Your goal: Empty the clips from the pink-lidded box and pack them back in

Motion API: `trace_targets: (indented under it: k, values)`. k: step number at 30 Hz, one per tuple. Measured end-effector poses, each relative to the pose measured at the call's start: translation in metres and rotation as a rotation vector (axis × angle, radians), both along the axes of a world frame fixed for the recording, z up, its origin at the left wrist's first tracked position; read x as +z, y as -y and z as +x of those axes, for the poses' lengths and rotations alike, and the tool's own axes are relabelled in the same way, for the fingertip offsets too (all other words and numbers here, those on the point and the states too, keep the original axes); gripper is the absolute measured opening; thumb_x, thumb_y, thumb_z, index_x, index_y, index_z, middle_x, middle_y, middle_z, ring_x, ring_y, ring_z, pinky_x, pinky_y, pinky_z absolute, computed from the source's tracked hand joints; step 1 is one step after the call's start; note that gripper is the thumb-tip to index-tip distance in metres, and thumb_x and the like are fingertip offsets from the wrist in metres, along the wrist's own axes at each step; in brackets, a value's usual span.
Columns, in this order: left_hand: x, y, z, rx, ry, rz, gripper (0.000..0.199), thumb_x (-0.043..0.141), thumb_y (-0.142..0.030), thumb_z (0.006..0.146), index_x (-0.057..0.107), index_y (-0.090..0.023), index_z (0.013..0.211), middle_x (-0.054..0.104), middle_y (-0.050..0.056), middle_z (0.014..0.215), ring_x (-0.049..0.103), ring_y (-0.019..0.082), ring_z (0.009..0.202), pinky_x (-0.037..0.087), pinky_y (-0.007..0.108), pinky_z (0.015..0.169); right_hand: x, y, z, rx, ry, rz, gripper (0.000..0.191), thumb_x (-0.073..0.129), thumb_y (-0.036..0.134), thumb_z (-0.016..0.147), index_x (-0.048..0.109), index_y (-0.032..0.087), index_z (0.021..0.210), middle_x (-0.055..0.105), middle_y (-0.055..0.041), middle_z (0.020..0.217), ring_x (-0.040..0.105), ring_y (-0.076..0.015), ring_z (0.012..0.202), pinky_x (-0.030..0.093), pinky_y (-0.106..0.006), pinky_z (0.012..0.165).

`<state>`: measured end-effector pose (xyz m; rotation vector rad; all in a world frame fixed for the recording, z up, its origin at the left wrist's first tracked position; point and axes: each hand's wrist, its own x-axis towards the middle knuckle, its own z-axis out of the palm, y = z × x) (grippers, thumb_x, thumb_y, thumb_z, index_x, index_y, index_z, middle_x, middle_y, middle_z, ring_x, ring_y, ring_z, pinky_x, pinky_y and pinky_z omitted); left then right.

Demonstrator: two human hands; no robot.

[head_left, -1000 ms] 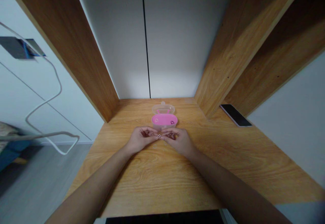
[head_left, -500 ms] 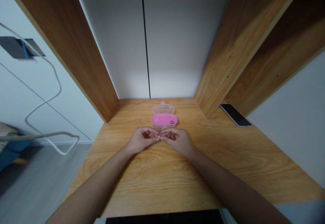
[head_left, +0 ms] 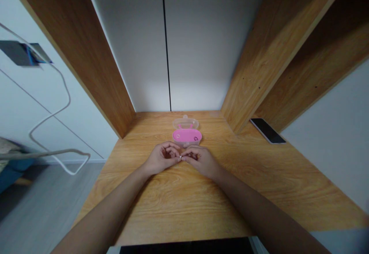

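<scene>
Near the middle of a wooden desktop (head_left: pixel 173 208): one tiny pale item (head_left: pixel 180 156), pinched from both sides

Item, tiny, pale, exact kind too small to tell; located between the fingertips of two bare hands, just in front of the oval case.
Left hand (head_left: pixel 161 158): narrow pinch, thumb and finger closed on the item's left side; other fingers curled.
Right hand (head_left: pixel 202 161): matching narrow pinch from the right. Whether the item touches the wood, cannot tell.
Oval case (head_left: pixel 187 144), one, clear-walled, with a pink top surface (head_left: pixel 186 135); this bears a pale ring-like shape at left, a small dark outline at right.
Clear lid (head_left: pixel 186 123), one, open, directly behind the case, pink part showing.
Phone (head_left: pixel 268 131), one, dark screen up, at right, well apart from the hands, beside an upright wooden panel (head_left: pixel 253 77).
White cable (head_left: pixel 68 92), looping at far left.
</scene>
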<state>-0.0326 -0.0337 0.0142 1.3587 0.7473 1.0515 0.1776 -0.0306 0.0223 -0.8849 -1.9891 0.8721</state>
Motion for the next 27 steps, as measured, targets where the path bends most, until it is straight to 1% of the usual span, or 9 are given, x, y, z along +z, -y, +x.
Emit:
trace_targets:
  k: [3,7,11,14,21,24,27]
  values:
    - [0.0,0.0,0.0,0.001,-0.014,0.002,0.037,0.086,-0.026,0.073,0.063,-0.012,0.098,0.067,0.0,0.073,0.06,0.008,0.065,0.049,0.021,0.066,0.0,0.001,0.0,-0.016,0.005,-0.032,0.005,0.071,0.023,0.087,0.076,0.021,0.086,0.063,0.0009,0.071,0.052,-0.0115,0.062,0.039,-0.024,0.059]
    - [0.001,0.001,0.001,0.0,-0.012,0.008,0.036,0.086,-0.027,0.073,0.064,-0.012,0.097,0.067,0.001,0.075,0.06,0.008,0.066,0.049,0.021,0.066,0.002,0.003,0.0,-0.021,0.007,-0.065,0.005,0.071,0.025,0.086,0.074,0.02,0.086,0.064,0.0011,0.073,0.051,-0.0104,0.06,0.038,-0.023,0.057]
    - [0.003,0.002,0.001,0.037,-0.031,0.025,0.034,0.086,-0.029,0.072,0.066,-0.012,0.093,0.068,0.001,0.075,0.058,0.008,0.064,0.048,0.021,0.064,0.002,0.004,-0.001,-0.025,-0.008,-0.088,0.007,0.071,0.026,0.085,0.072,0.019,0.086,0.063,0.0013,0.073,0.048,-0.0097,0.058,0.036,-0.022,0.054]
    - [0.004,0.003,0.001,0.076,-0.095,0.082,0.03,0.086,-0.032,0.072,0.069,-0.012,0.088,0.068,0.002,0.073,0.057,0.008,0.063,0.047,0.022,0.063,0.003,0.005,-0.001,-0.042,-0.016,-0.099,0.008,0.07,0.027,0.085,0.072,0.019,0.085,0.062,0.0011,0.071,0.046,-0.0095,0.057,0.034,-0.022,0.052]
    - [0.008,0.006,0.0,0.146,-0.32,0.254,0.022,0.081,-0.036,0.077,0.076,-0.015,0.081,0.071,0.005,0.076,0.061,0.012,0.068,0.049,0.024,0.065,0.008,0.008,-0.002,-0.07,-0.044,-0.119,0.014,0.069,0.032,0.085,0.071,0.019,0.083,0.064,0.0001,0.071,0.045,-0.0095,0.054,0.033,-0.023,0.049]
    - [0.01,0.007,-0.002,0.143,-0.357,0.322,0.019,0.078,-0.035,0.08,0.078,-0.017,0.082,0.073,0.007,0.08,0.064,0.014,0.07,0.051,0.025,0.067,0.008,0.008,-0.002,-0.076,-0.052,-0.12,0.013,0.069,0.032,0.085,0.071,0.019,0.082,0.064,0.0,0.071,0.045,-0.0095,0.054,0.033,-0.023,0.049]
    - [0.011,0.006,-0.002,0.132,-0.388,0.35,0.017,0.076,-0.034,0.082,0.079,-0.017,0.084,0.074,0.008,0.082,0.066,0.015,0.072,0.052,0.027,0.069,0.008,0.008,-0.003,-0.075,-0.066,-0.13,0.011,0.069,0.03,0.084,0.07,0.018,0.081,0.063,0.0003,0.071,0.045,-0.0093,0.055,0.033,-0.022,0.05]
